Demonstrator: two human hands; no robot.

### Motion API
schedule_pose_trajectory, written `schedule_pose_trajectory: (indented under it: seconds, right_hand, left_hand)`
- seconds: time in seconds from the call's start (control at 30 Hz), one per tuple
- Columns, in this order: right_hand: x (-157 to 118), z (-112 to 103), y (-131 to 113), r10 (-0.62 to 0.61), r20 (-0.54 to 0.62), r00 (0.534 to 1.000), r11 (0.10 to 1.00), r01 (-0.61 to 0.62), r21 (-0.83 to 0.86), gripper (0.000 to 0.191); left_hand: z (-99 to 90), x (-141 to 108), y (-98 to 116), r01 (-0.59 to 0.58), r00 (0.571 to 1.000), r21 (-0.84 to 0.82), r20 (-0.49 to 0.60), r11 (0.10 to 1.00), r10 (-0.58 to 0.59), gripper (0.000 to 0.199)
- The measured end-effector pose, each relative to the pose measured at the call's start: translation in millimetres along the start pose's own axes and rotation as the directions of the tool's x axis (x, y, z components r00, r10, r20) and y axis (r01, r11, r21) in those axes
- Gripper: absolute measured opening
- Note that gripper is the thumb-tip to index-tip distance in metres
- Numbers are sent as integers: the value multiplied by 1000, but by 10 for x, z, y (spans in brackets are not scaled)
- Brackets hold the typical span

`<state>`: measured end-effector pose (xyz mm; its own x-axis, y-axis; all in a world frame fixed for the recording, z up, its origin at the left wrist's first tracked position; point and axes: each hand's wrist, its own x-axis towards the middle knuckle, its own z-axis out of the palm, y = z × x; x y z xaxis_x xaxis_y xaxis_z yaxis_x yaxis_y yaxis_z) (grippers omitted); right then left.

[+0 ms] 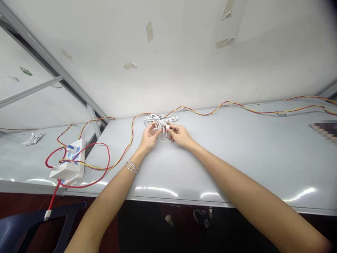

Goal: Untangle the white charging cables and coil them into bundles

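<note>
While both hands work close together near the back of the grey, glossy surface (237,147), a flattened bundle of white cable (34,138) lies well apart to their left, with what looks like a dark tie around it. Nearer, but to the left of the hands, sits a white power strip with blue sockets (81,146), a thick red cable (108,154) looping beside it. A twisted red-and-yellow wire (131,133) curves past the left hand (149,136) and runs on behind both hands toward the right. Between the hands is a white cable gathered into loops (161,130), and just behind it lie bundles of thin white cable (154,117), with dark ties visible on them. The coiling of the held cable looks largely done; I can make out no tie around it, so by comparison with those bundles, its binding seems not yet done.

As for pose, both forearms reach forward and converge. The left hand, with a silver multi-strand bracelet (131,166) at its wrist, pinches the left side of the loops between thumb and curled fingers. The right hand (180,135) is bent inward, its thumb and fingertips closed narrowly on a small white connector (167,127) at the right edge of the loops.
</note>
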<state>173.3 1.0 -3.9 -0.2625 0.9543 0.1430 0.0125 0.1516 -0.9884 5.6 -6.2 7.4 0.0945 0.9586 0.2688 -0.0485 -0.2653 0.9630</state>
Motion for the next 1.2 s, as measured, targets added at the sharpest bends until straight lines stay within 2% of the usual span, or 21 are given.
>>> schedule_pose_trajectory:
  seconds: [0.17,0.27,0.57,1.07,1.2]
  right_hand:
    - [-5,-4,6,-34,3,999,999,34,-12,28]
    - [-10,-1,3,-41,6,999,999,41,-21,29]
    - [-20,-3,31,-53,12,999,991,54,-124,32]
    - [-27,-7,29,-93,13,996,983,94,-159,35]
    - [-46,-2,-6,-85,-21,996,988,81,-132,36]
  left_hand:
    - [-31,8,-3,-4,999,129,-43,992,9,47]
    - [-43,11,-14,-27,999,186,-20,982,31,45]
    - [-86,30,-105,-64,997,163,-30,984,70,37]
    - [-50,8,-7,-5,995,108,-98,994,15,35]
    - [-59,0,0,9,999,94,-51,996,-4,36]
